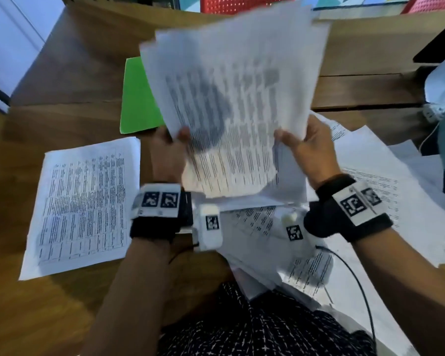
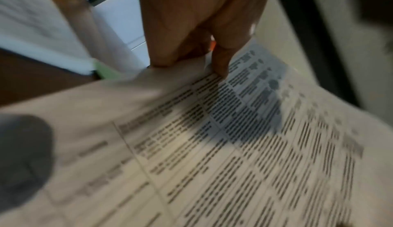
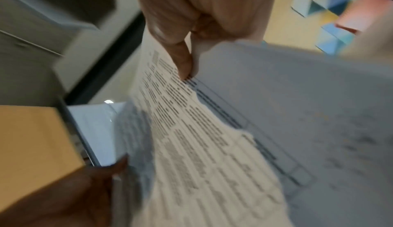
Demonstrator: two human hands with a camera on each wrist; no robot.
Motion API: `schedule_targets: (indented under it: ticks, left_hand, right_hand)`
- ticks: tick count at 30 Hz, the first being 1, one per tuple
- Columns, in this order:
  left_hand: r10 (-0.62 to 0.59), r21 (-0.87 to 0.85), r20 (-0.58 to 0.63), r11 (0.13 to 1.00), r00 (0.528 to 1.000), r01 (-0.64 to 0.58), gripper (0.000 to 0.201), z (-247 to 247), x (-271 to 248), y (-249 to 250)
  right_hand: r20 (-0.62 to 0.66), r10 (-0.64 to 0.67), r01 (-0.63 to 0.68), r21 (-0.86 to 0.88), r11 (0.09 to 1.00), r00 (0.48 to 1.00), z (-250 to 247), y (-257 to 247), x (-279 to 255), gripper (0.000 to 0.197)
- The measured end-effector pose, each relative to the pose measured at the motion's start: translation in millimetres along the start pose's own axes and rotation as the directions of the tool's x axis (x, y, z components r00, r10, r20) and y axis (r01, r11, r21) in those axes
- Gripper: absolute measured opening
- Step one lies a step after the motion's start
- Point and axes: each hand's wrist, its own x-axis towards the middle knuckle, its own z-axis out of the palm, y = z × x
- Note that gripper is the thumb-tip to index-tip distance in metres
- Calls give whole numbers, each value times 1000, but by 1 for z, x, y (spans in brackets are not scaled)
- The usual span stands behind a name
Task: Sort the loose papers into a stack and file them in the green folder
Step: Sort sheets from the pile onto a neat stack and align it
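Note:
I hold a bundle of printed papers (image 1: 231, 98) up off the wooden table, blurred and fanned at the top. My left hand (image 1: 171, 147) grips its left edge, thumb on the front. My right hand (image 1: 306, 147) grips its right edge, thumb likewise on the printed face. The left wrist view shows my left hand (image 2: 204, 46) pinching the papers (image 2: 212, 146); the right wrist view shows my right hand (image 3: 191, 46) pinching the sheets (image 3: 202, 146). The green folder (image 1: 139, 98) lies shut on the table behind the bundle, partly hidden by it. One printed sheet (image 1: 82, 201) lies flat at the left.
Several loose printed sheets (image 1: 370, 201) are spread over the table at the right and under my wrists. A red chair (image 1: 242, 3) stands beyond the far table edge. A black cable (image 1: 357, 278) runs from my right wrist. Bare wooden table (image 1: 62, 73) shows at the left.

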Motion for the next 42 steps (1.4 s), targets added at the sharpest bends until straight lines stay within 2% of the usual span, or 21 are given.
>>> schedule_targets:
  ticks: [3,4,6,7,8,10,12,13,15,18,21,23,25,28,30,31,33,34,36,38,42]
  left_hand:
    - [254,-254,51,939,966,-234,12,-7,5,51]
    - [298,-326,64,908,952,-262,14,-10,6,60]
    - [287,-378,87,895,954,-235,15,-14,2,65]
    - [269,-369,89,903,959,-219,7,-16,0,62]
    - [253,-368,87,907,964,-205,13,-17,-3,57]
    - [243,-445,114,879,963,-169,46,-20,-7,42]
    - [244,-429,185,892,952,-145,63,-20,-7,26]
    - [231,-385,228,914,946,-130,61,-18,-8,20]
    - [209,-274,313,954,927,-122,40,-15,-8,9]
    - [210,-187,314,970,926,-157,34,-15,-7,6]
    - [227,-128,224,971,948,-202,19,-23,3,22]
    - [189,-148,99,974,977,-174,15,-36,17,37]
    - [175,-110,-23,978,984,-177,14,-53,33,50]
    - [166,125,-206,982,964,-142,17,-87,50,61]
    - [158,336,-289,940,944,-54,35,-120,62,57]
    - [175,436,-303,899,937,-27,40,-140,67,51]
    - [202,528,-291,849,935,-19,42,-175,78,31]
    - [169,525,-301,851,938,16,40,-188,84,20]
    - [34,515,-343,842,939,158,33,-207,93,-5]
    - [-45,506,-371,827,927,243,32,-222,96,-23]
    - [-121,531,-396,779,910,334,32,-243,98,-56]
  right_hand:
    - [-125,-187,203,137,969,974,-9,-30,10,26]
    - [-143,-233,254,159,954,962,-10,-37,11,26]
    - [-164,-283,309,171,935,945,-10,-42,12,31]
    - [-163,-284,312,183,932,945,-8,-41,12,37]
    - [-157,-260,288,201,936,953,-5,-39,11,45]
    - [-130,-162,190,244,951,978,3,-34,7,59]
    - [-128,-91,120,241,963,988,10,-29,3,61]
    - [-126,-74,102,241,965,989,13,-25,2,55]
    - [-115,-34,63,253,965,993,18,-23,-1,40]
    - [-132,-33,62,230,971,991,25,-28,0,21]
    - [-177,-57,91,191,977,983,39,-29,7,12]
    - [-174,-62,89,148,985,983,56,-27,10,22]
    - [-146,-52,60,56,997,988,79,-21,10,25]
    - [-9,-12,12,-86,996,1000,122,-12,2,23]
    - [91,60,-42,-194,980,994,151,-12,-8,21]
    - [140,98,-61,-247,967,985,166,-12,-13,21]
    - [268,189,-81,-366,927,945,191,-11,-25,16]
    - [322,234,-86,-414,906,917,203,-10,-32,15]
    - [389,328,-123,-466,876,861,225,-5,-46,22]
    - [412,392,-143,-516,844,822,244,5,-56,8]
    - [388,474,-160,-616,771,790,270,18,-75,33]
